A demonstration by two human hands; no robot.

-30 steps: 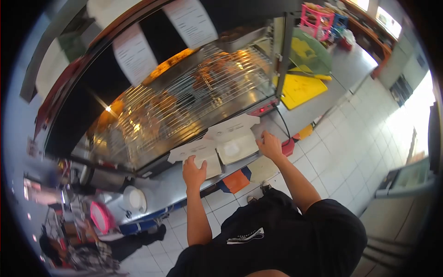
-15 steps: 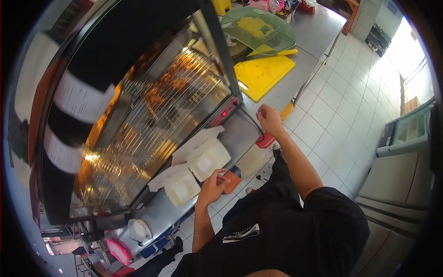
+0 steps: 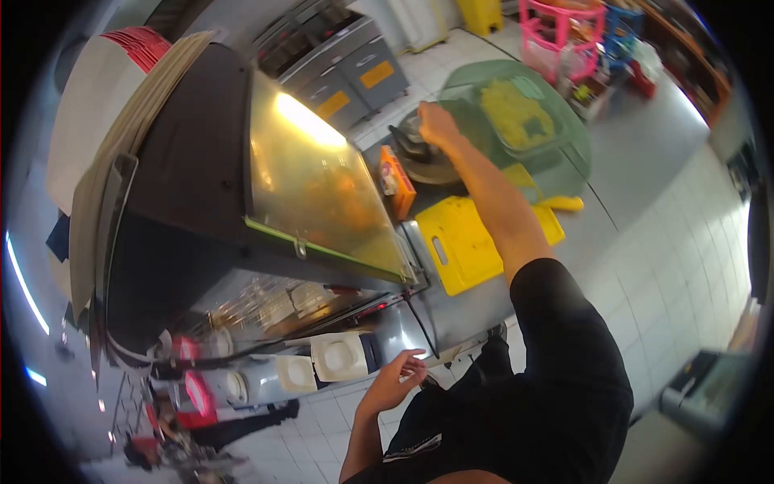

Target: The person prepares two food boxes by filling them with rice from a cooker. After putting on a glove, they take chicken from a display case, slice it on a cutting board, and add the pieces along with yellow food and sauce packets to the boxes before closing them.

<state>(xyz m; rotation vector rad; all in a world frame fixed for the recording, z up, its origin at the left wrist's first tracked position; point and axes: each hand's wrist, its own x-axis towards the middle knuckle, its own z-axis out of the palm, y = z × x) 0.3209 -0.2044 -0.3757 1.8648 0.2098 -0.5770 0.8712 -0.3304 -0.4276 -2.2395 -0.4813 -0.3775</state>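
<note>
My right hand (image 3: 438,125) is stretched forward over a round dark board or pan (image 3: 431,165) beside a black-handled item (image 3: 409,145). Its fingers look curled, but what they hold, if anything, is too small to tell. My left hand (image 3: 395,381) hangs near the counter's front edge with fingers apart and nothing in it. Two open white takeaway boxes (image 3: 337,356) lie just left of it. Under my right forearm is a yellow cutting board (image 3: 461,250), with a yellow-handled knife (image 3: 562,203) at its right. An orange box (image 3: 397,184) stands between the glass cabinet and the round item.
A lit glass food cabinet (image 3: 322,194) fills the left. Beyond my right arm sits a green translucent cover or tub (image 3: 564,153) with yellow food. Pink (image 3: 560,36) and blue baskets stand at the back. Another person (image 3: 193,427) is at the lower left.
The view has swung toward the back of the counter. My right hand has reached from the counter's front edge to the round item. My left hand has stayed near the boxes.
</note>
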